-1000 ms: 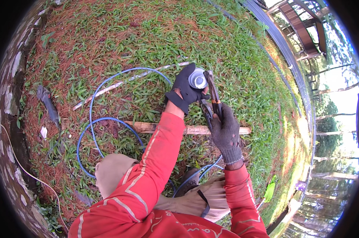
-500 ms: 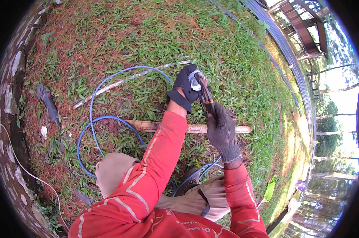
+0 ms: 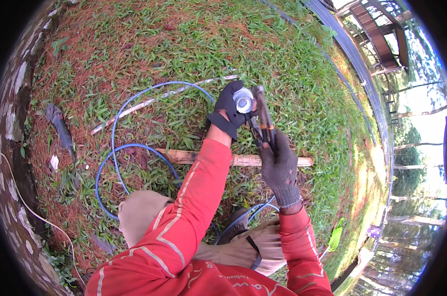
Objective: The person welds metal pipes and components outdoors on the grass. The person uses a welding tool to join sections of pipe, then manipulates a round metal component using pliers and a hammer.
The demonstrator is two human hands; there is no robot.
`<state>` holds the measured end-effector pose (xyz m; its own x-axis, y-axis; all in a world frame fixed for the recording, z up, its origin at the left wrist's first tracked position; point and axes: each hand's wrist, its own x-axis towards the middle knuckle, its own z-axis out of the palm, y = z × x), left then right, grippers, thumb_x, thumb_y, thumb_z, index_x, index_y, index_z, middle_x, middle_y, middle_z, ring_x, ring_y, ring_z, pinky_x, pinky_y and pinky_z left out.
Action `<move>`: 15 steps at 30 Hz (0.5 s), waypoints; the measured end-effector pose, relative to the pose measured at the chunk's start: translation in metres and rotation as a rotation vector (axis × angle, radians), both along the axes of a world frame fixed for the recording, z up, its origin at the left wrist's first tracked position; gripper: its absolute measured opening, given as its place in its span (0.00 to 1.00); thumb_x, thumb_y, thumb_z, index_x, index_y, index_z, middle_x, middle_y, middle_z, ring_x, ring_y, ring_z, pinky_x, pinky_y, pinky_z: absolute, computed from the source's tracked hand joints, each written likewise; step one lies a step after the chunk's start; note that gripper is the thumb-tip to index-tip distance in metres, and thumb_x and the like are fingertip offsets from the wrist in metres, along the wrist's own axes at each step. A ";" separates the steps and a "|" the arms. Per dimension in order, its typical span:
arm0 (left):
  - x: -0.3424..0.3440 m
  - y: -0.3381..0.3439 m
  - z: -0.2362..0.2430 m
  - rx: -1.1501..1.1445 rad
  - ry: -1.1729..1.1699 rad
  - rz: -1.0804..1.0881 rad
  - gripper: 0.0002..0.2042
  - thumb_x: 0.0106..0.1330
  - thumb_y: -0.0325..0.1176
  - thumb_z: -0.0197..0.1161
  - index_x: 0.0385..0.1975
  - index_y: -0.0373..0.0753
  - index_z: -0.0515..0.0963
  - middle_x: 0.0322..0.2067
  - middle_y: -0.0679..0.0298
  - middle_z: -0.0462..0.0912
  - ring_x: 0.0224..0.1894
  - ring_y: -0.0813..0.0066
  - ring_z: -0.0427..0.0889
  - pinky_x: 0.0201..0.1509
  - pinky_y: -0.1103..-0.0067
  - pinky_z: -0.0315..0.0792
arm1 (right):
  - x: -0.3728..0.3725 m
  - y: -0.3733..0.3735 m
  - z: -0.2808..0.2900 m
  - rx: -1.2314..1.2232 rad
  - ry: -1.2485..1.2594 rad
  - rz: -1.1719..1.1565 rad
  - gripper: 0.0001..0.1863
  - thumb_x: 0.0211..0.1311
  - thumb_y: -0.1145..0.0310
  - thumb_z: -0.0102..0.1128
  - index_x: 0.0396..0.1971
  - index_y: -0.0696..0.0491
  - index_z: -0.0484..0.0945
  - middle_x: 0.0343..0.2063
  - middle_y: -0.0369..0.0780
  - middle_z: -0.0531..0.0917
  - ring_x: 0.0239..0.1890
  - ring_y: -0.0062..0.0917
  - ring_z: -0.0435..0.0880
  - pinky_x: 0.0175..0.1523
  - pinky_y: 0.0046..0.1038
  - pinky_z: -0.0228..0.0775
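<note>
My left hand (image 3: 227, 106), in a black fingerless glove, is closed round a silver-white cup-shaped fitting (image 3: 243, 101), its round end facing up. To its right, my right hand (image 3: 280, 165) wears a dark knit glove and grips dark pliers (image 3: 265, 116) with orange bands near the handles. Motion blurs the pliers, and their two arms stand apart beside the fitting. A blue hose (image 3: 134, 94) loops over the grass and runs up to my left hand, where its end is hidden.
A bamboo pole (image 3: 184, 157) lies across the grass below my hands, and a thin pale stick (image 3: 149, 102) lies to the left. An angle grinder (image 3: 60, 129) rests far left, near a stone edge (image 3: 13, 123). Long grey pipes (image 3: 354, 64) lie at the upper right.
The pliers have come off the silver fitting and swung to the right, their arms spreading. The fitting's round end now shows fully. My left hand stays nearly in place.
</note>
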<state>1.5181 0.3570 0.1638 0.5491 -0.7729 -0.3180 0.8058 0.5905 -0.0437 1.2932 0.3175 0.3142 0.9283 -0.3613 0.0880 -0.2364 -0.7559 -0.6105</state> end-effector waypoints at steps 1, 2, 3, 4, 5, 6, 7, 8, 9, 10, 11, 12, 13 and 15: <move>-0.004 -0.002 0.004 0.027 0.032 -0.022 0.13 0.75 0.49 0.70 0.43 0.49 0.79 0.35 0.61 0.87 0.39 0.55 0.91 0.48 0.50 0.89 | -0.002 -0.001 -0.001 0.012 -0.090 -0.028 0.21 0.79 0.74 0.63 0.68 0.56 0.77 0.42 0.54 0.90 0.44 0.55 0.93 0.46 0.43 0.84; -0.003 -0.004 0.008 0.046 0.056 -0.043 0.12 0.75 0.49 0.70 0.43 0.49 0.80 0.34 0.62 0.87 0.38 0.57 0.91 0.47 0.51 0.89 | 0.000 0.000 0.000 0.016 -0.188 -0.054 0.21 0.79 0.73 0.63 0.68 0.55 0.77 0.41 0.54 0.90 0.43 0.53 0.94 0.46 0.42 0.84; -0.005 -0.002 0.016 0.086 0.040 -0.026 0.12 0.75 0.47 0.70 0.43 0.49 0.80 0.34 0.62 0.86 0.37 0.59 0.90 0.47 0.52 0.89 | 0.003 0.001 -0.001 -0.005 -0.265 -0.042 0.20 0.80 0.72 0.62 0.68 0.55 0.77 0.40 0.53 0.89 0.41 0.50 0.93 0.44 0.42 0.83; -0.002 -0.002 0.013 0.085 0.037 -0.026 0.12 0.75 0.47 0.70 0.43 0.49 0.80 0.34 0.62 0.86 0.37 0.59 0.90 0.47 0.52 0.89 | 0.005 0.002 -0.003 -0.006 -0.267 -0.042 0.20 0.80 0.72 0.62 0.68 0.55 0.77 0.40 0.53 0.89 0.41 0.50 0.93 0.44 0.42 0.83; -0.001 -0.002 0.014 0.036 0.001 -0.014 0.12 0.75 0.47 0.70 0.44 0.49 0.80 0.36 0.61 0.87 0.39 0.57 0.91 0.48 0.51 0.89 | 0.006 0.002 -0.003 -0.023 -0.230 -0.035 0.20 0.80 0.72 0.62 0.67 0.55 0.77 0.39 0.53 0.89 0.40 0.51 0.93 0.43 0.42 0.83; 0.001 -0.001 0.015 -0.013 -0.035 -0.002 0.12 0.75 0.47 0.70 0.45 0.49 0.80 0.37 0.60 0.87 0.40 0.56 0.91 0.48 0.50 0.89 | 0.007 0.001 -0.003 -0.040 -0.193 -0.029 0.19 0.81 0.72 0.62 0.67 0.55 0.77 0.39 0.53 0.88 0.39 0.51 0.93 0.43 0.43 0.82; -0.004 0.000 0.015 0.054 -0.087 0.020 0.16 0.76 0.49 0.70 0.54 0.46 0.83 0.49 0.57 0.90 0.47 0.54 0.89 0.55 0.53 0.87 | 0.006 -0.003 -0.006 -0.022 -0.126 -0.026 0.19 0.80 0.72 0.62 0.67 0.55 0.77 0.38 0.53 0.88 0.39 0.52 0.93 0.42 0.44 0.82; -0.006 0.004 0.017 0.054 -0.086 0.019 0.16 0.76 0.49 0.70 0.54 0.46 0.83 0.49 0.57 0.90 0.47 0.54 0.89 0.55 0.53 0.87 | 0.004 -0.006 -0.009 -0.022 -0.125 -0.026 0.19 0.80 0.72 0.62 0.67 0.55 0.77 0.38 0.53 0.88 0.39 0.52 0.93 0.42 0.44 0.82; -0.008 0.009 0.020 -0.030 -0.086 0.008 0.17 0.76 0.50 0.69 0.54 0.47 0.83 0.48 0.59 0.90 0.49 0.55 0.89 0.58 0.51 0.84 | 0.002 -0.010 -0.011 -0.031 -0.105 -0.012 0.19 0.80 0.71 0.62 0.67 0.54 0.77 0.38 0.53 0.88 0.39 0.52 0.93 0.42 0.45 0.82; -0.009 0.011 0.024 -0.115 -0.085 -0.003 0.17 0.77 0.52 0.68 0.54 0.47 0.83 0.47 0.60 0.90 0.50 0.56 0.89 0.61 0.49 0.82 | 0.000 -0.012 -0.013 -0.042 -0.084 0.002 0.19 0.80 0.71 0.63 0.67 0.54 0.78 0.38 0.54 0.89 0.39 0.52 0.93 0.42 0.45 0.82; -0.011 0.010 0.030 -0.071 -0.082 0.006 0.19 0.77 0.55 0.66 0.53 0.47 0.83 0.46 0.60 0.90 0.51 0.57 0.88 0.62 0.47 0.79 | -0.001 -0.014 -0.015 -0.044 -0.081 0.001 0.19 0.80 0.71 0.63 0.67 0.54 0.78 0.38 0.54 0.89 0.39 0.52 0.93 0.42 0.45 0.82; -0.011 0.005 0.024 -0.075 -0.078 0.004 0.19 0.77 0.55 0.66 0.53 0.47 0.83 0.46 0.60 0.90 0.51 0.57 0.88 0.62 0.47 0.79 | -0.002 -0.016 -0.017 -0.047 -0.101 -0.010 0.19 0.80 0.70 0.63 0.66 0.54 0.78 0.39 0.54 0.89 0.39 0.52 0.93 0.42 0.44 0.82; 0.000 0.008 0.017 -0.133 -0.138 0.000 0.19 0.77 0.55 0.66 0.52 0.48 0.83 0.46 0.59 0.90 0.51 0.56 0.88 0.61 0.47 0.79 | 0.003 -0.013 -0.017 -0.039 -0.137 -0.004 0.19 0.80 0.70 0.63 0.66 0.54 0.78 0.39 0.54 0.89 0.39 0.52 0.93 0.42 0.44 0.83; 0.004 0.010 0.010 -0.198 -0.141 -0.043 0.16 0.76 0.54 0.68 0.49 0.49 0.82 0.44 0.59 0.90 0.48 0.56 0.89 0.55 0.47 0.81 | 0.007 -0.009 -0.012 -0.075 -0.171 -0.009 0.19 0.80 0.70 0.63 0.67 0.55 0.78 0.40 0.54 0.89 0.39 0.52 0.93 0.42 0.44 0.83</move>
<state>1.5220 0.3670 0.1733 0.5426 -0.8361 -0.0808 0.8364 0.5467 -0.0403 1.3002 0.3089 0.3017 0.8942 -0.3561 0.2713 -0.1410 -0.7992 -0.5842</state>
